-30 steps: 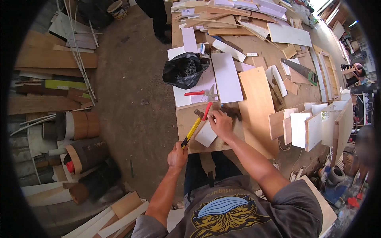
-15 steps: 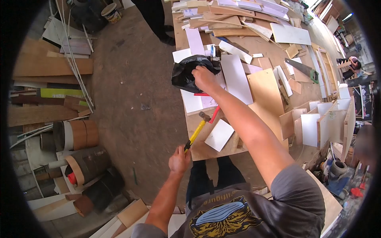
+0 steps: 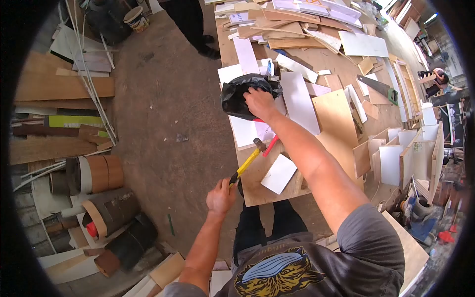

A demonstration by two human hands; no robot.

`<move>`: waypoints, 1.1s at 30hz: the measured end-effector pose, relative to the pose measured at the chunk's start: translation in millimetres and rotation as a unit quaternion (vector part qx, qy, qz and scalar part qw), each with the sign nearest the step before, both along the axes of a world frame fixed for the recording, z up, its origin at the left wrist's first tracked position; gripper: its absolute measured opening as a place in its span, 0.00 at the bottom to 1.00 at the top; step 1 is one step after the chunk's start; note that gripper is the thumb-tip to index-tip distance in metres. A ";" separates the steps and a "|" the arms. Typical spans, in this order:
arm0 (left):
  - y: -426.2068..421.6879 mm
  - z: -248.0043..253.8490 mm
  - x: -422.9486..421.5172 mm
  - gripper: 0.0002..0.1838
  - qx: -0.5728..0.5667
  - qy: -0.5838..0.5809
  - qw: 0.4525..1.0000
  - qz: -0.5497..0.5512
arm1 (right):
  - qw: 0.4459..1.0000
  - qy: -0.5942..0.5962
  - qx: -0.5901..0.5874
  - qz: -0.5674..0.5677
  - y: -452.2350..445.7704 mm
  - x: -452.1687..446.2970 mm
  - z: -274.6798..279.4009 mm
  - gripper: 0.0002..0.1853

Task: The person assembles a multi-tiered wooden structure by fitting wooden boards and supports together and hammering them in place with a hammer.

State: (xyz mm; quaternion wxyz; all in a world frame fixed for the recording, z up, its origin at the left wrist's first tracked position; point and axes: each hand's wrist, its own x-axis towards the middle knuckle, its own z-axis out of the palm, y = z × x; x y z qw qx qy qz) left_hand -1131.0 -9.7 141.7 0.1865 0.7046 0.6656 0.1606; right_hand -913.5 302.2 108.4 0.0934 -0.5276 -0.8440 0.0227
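My left hand (image 3: 220, 197) is closed around the black grip of a hammer (image 3: 248, 162). The hammer's yellow handle slants up to the right, its metal head near the table's edge. My right hand (image 3: 260, 103) reaches into the mouth of a black plastic bag (image 3: 235, 99). Its fingers are curled, with the tips hidden inside, so I cannot see what they hold. Just below the bag lies a tool with a red handle (image 3: 270, 145), partly covered by the bag and forearm. White boards (image 3: 300, 101) lie beside the bag, and a small white panel (image 3: 278, 173) is nearer me.
The wooden table (image 3: 257, 194) carries a pile of board offcuts (image 3: 292, 24) at its far end. A handsaw (image 3: 378, 89) with a green handle lies to the right. Rolls of edging (image 3: 101, 174) stand at left. A person's dark-trousered legs (image 3: 188, 24) are beyond the table's left side.
My right hand has drawn back slightly, showing more of its curled fingers at the bag's mouth. The view has shifted a little; my left hand still grips the hammer.
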 end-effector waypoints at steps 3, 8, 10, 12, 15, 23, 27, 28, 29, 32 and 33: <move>12.7 3.1 -3.0 0.14 0.018 0.011 1.000 -0.014 | 0.999 0.021 -0.031 -0.026 1.7 -1.8 -1.2 0.06; 33.9 13.9 -12.8 0.14 0.033 0.031 0.998 -0.036 | 0.967 0.153 -0.158 -0.129 -0.1 -0.8 22.9 0.08; 43.1 20.0 -13.1 0.14 0.063 0.016 0.998 -0.027 | 0.950 0.229 -0.159 -0.140 4.5 5.5 18.5 0.09; 49.8 26.0 -10.3 0.14 0.064 0.002 0.998 -0.011 | 0.933 0.292 -0.163 -0.134 12.8 13.1 12.6 0.10; 55.7 27.2 -4.1 0.15 0.067 -0.012 0.998 0.004 | 0.925 0.314 -0.166 -0.138 17.6 18.2 7.3 0.10; 50.0 17.2 15.3 0.15 0.049 -0.017 0.999 0.014 | 0.897 0.361 -0.199 -0.160 18.1 27.6 14.6 0.11; 46.4 17.2 19.2 0.15 0.039 -0.030 0.999 0.005 | 0.854 0.434 -0.239 -0.160 22.3 34.5 -0.6 0.11; 45.5 17.0 20.0 0.15 0.037 -0.036 0.999 0.004 | 0.844 0.449 -0.244 -0.164 20.7 35.2 0.0 0.11; 44.5 17.3 21.0 0.16 0.023 -0.045 0.999 0.009 | 0.834 0.463 -0.248 -0.168 17.9 36.3 0.6 0.11; 42.2 20.6 24.2 0.17 -0.005 -0.067 0.998 0.018 | 0.816 0.488 -0.253 -0.179 6.9 38.5 11.7 0.10; 41.6 21.8 25.1 0.17 -0.006 -0.070 0.997 0.019 | 0.812 0.494 -0.252 -0.182 3.4 39.2 16.4 0.10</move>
